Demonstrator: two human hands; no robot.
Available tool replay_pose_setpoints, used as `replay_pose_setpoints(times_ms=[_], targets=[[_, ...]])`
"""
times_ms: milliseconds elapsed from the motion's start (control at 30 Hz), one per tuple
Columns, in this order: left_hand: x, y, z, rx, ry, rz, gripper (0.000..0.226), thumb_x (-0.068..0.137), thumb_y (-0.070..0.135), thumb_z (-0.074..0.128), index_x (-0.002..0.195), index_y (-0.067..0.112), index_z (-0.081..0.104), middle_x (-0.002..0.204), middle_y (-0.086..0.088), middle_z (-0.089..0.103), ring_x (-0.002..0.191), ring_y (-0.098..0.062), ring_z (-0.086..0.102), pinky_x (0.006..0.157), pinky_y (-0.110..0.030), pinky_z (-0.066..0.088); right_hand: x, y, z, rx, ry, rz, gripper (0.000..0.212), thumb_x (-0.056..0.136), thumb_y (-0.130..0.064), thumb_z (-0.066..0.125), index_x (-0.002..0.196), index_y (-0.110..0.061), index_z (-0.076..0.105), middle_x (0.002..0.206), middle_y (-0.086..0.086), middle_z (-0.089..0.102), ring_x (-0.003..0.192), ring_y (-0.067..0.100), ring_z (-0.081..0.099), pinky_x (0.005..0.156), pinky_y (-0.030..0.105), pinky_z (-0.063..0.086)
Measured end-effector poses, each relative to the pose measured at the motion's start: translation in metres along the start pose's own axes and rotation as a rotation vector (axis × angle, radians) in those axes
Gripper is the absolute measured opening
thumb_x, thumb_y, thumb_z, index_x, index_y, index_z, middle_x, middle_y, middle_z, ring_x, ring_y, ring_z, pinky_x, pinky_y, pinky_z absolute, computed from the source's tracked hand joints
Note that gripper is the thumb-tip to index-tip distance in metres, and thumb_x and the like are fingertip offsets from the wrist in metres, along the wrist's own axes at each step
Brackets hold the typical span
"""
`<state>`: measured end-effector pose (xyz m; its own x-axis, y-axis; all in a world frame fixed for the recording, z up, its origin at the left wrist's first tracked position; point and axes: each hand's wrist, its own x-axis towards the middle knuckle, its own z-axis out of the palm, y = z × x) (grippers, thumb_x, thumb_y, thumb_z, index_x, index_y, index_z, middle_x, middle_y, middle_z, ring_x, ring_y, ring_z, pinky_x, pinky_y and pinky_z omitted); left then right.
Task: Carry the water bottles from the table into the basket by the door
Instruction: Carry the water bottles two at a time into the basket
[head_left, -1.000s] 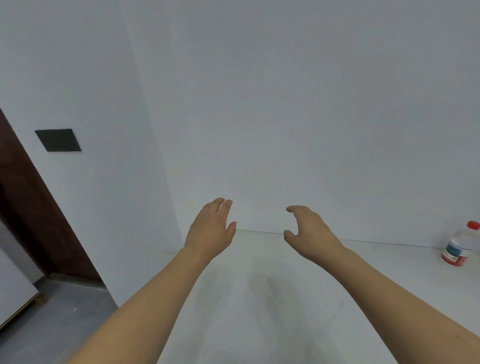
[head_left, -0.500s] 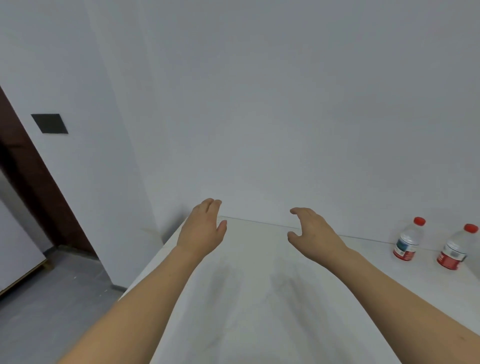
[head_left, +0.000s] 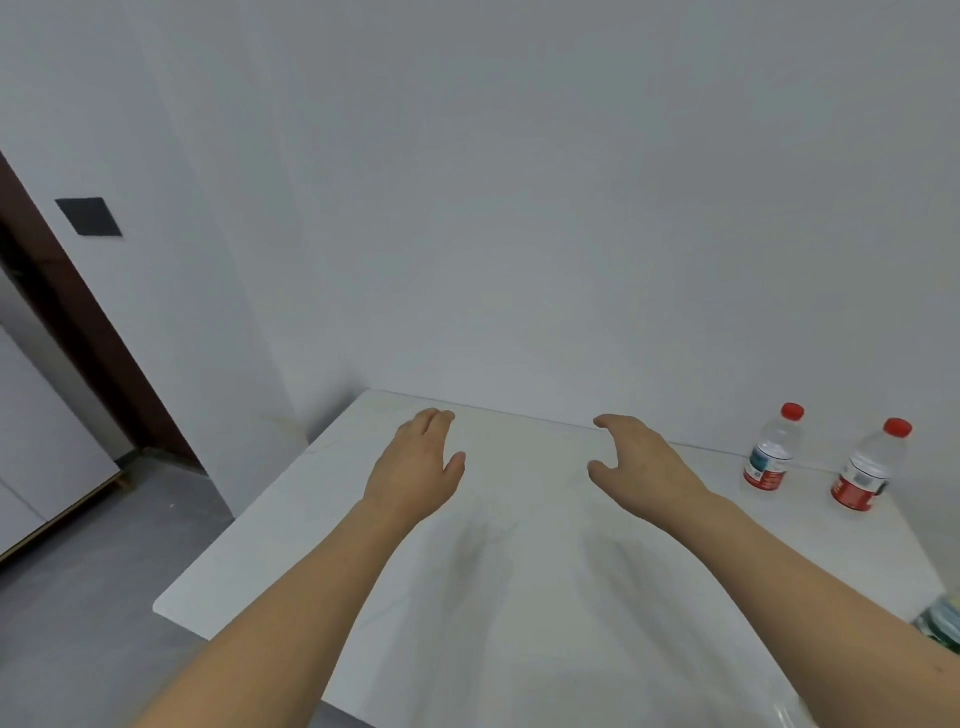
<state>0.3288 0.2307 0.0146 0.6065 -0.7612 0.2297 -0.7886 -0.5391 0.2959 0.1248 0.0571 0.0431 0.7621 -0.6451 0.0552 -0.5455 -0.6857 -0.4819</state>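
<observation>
The white wall (head_left: 519, 208) meets the tabletop's (head_left: 519, 597) far edge; a side wall with a dark plate (head_left: 89, 216) stands at 10 o'clock, the tabletop's far left corner just beside it. The tabletop's left edge runs down toward 7 o'clock, with grey floor (head_left: 78, 597) lying open beside it. Both hands are held above the bare middle of the tabletop: left hand (head_left: 415, 467) with fingers straight and together, holding nothing; right hand (head_left: 639, 462) with fingers loosely curved and spread from the thumb, holding nothing. Two bottles (head_left: 771, 449) (head_left: 867, 467) stand upright at 3 o'clock, near the far edge, apart from each other and from the right hand.
</observation>
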Motion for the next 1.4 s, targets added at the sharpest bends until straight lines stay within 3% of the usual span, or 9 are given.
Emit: replay_pose_setpoints(times_ms=[233, 500, 600, 667, 800, 967, 1100, 1233, 1400], targets=[[-0.018, 0.083, 0.030, -0.035, 0.002, -0.105, 0.057, 0.099, 0.036, 0.050, 0.150, 0.014, 0.035, 0.155, -0.002, 0.035, 0.138, -0.023, 0.039, 0.107, -0.037, 0.040, -0.015, 0.090, -0.040, 0.011, -0.036, -0.038, 0.059, 0.092, -0.027, 0.054, 0.146, -0.015, 0.035, 0.151, 0.003, 0.037, 0.135, 0.021, 0.039, 0.108, 0.032, 0.033], [-0.023, 0.160, 0.079, -0.081, -0.164, -0.039, 0.056, 0.099, 0.035, 0.050, 0.150, 0.018, 0.035, 0.154, 0.002, 0.035, 0.136, -0.019, 0.040, 0.107, -0.032, 0.037, -0.027, 0.172, -0.061, -0.013, -0.115, 0.052, 0.057, 0.091, -0.028, 0.054, 0.145, -0.017, 0.036, 0.151, 0.001, 0.037, 0.133, 0.021, 0.042, 0.106, 0.033, 0.037], [-0.017, 0.187, 0.098, -0.129, -0.226, -0.065, 0.056, 0.098, 0.035, 0.052, 0.149, 0.019, 0.036, 0.154, 0.004, 0.035, 0.124, -0.021, 0.052, 0.101, -0.030, 0.039, -0.026, 0.207, -0.065, -0.088, -0.169, 0.099, 0.056, 0.090, -0.031, 0.054, 0.143, -0.018, 0.039, 0.147, 0.001, 0.042, 0.125, 0.023, 0.049, 0.100, 0.034, 0.042], [-0.021, 0.211, 0.113, -0.188, -0.298, -0.082, 0.056, 0.097, 0.037, 0.054, 0.148, 0.023, 0.037, 0.154, 0.008, 0.034, 0.119, -0.019, 0.055, 0.097, -0.027, 0.040, -0.025, 0.233, -0.069, -0.158, -0.244, 0.145, 0.056, 0.090, -0.035, 0.054, 0.142, -0.018, 0.040, 0.143, 0.002, 0.046, 0.122, 0.024, 0.051, 0.099, 0.035, 0.043], [-0.033, 0.257, 0.140, -0.283, -0.585, -0.019, 0.063, 0.091, 0.039, 0.062, 0.147, 0.037, 0.034, 0.154, 0.018, 0.031, 0.134, -0.008, 0.040, 0.102, -0.024, 0.035, -0.022, 0.282, -0.072, -0.328, -0.406, 0.241, 0.053, 0.089, -0.042, 0.050, 0.137, -0.020, 0.044, 0.135, 0.003, 0.051, 0.120, 0.025, 0.052, 0.099, 0.037, 0.039], [-0.038, 0.316, 0.179, -0.347, -0.874, -0.001, 0.074, 0.081, 0.044, 0.075, 0.144, 0.050, 0.036, 0.152, 0.022, 0.032, 0.138, -0.004, 0.034, 0.105, -0.026, 0.034, -0.026, 0.338, -0.072, -0.528, -0.502, 0.300, 0.042, 0.086, -0.036, 0.048, 0.125, -0.020, 0.051, 0.121, 0.003, 0.055, 0.112, 0.025, 0.051, 0.097, 0.040, 0.034], [-0.042, 0.346, 0.213, -0.316, -1.004, 0.031, 0.078, 0.075, 0.049, 0.078, 0.141, 0.055, 0.036, 0.153, 0.027, 0.026, 0.139, -0.003, 0.032, 0.111, -0.031, 0.034, -0.028, 0.375, -0.070, -0.673, -0.532, 0.404, 0.040, 0.082, -0.030, 0.046, 0.120, -0.021, 0.054, 0.119, 0.003, 0.058, 0.114, 0.027, 0.052, 0.106, 0.048, 0.031], [-0.045, 0.354, 0.239, -0.253, -1.029, 0.060, 0.066, 0.077, 0.047, 0.077, 0.136, 0.046, 0.049, 0.145, 0.021, 0.041, 0.132, -0.008, 0.044, 0.107, -0.033, 0.040, -0.030, 0.393, -0.066, -0.741, -0.604, 0.535, 0.049, 0.084, -0.025, 0.043, 0.132, -0.017, 0.047, 0.136, 0.008, 0.051, 0.125, 0.035, 0.047, 0.105, 0.059, 0.030], [-0.044, 0.349, 0.250, -0.420, -0.989, -0.119, 0.057, 0.079, 0.050, 0.074, 0.131, 0.048, 0.051, 0.136, 0.018, 0.052, 0.125, -0.010, 0.049, 0.104, -0.029, 0.041, -0.025, 0.414, -0.061, -0.572, -0.551, 0.558, 0.036, 0.075, -0.015, 0.048, 0.108, -0.013, 0.061, 0.114, 0.010, 0.052, 0.103, 0.029, 0.058, 0.091, 0.040, 0.052]])
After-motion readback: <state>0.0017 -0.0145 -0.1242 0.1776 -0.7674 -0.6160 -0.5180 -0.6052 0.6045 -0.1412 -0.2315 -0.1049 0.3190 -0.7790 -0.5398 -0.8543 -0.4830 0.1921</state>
